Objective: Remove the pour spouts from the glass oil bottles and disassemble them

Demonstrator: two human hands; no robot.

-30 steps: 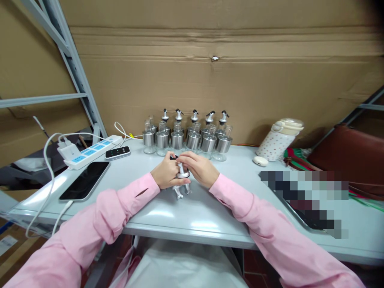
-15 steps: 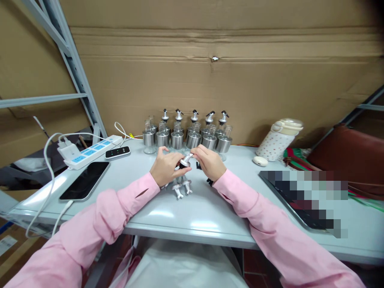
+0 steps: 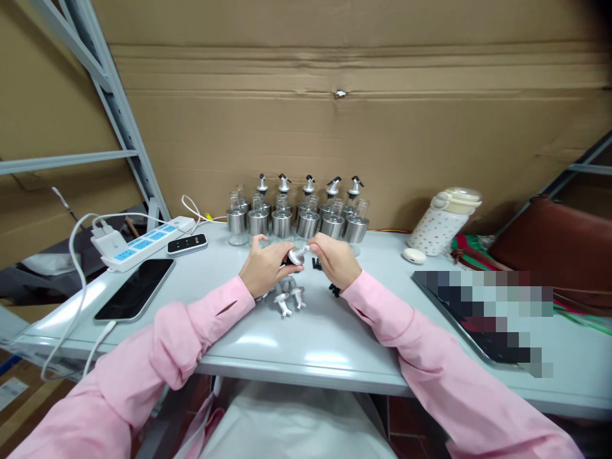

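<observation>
My left hand is closed around the black base of a silver bottle pourer, tilted so its spout points right. The fingertips of my right hand are pinched together at the spout's tip. Whether a small part sits between them is hidden. Several loose silver pourer tops lie on the table just below my left hand. Small black pieces lie between my hands, and more black pieces are beside my right wrist.
Glass bottles with steel sleeves stand in rows behind my hands; several in back carry pourers. To the left are a phone, a power strip and cables. A white tumbler and a blurred-out dark tablet-like object lie right.
The pourer has turned slightly in my hands, its silver collar now facing up more. My right fingers have shifted a little to the right along the spout.
</observation>
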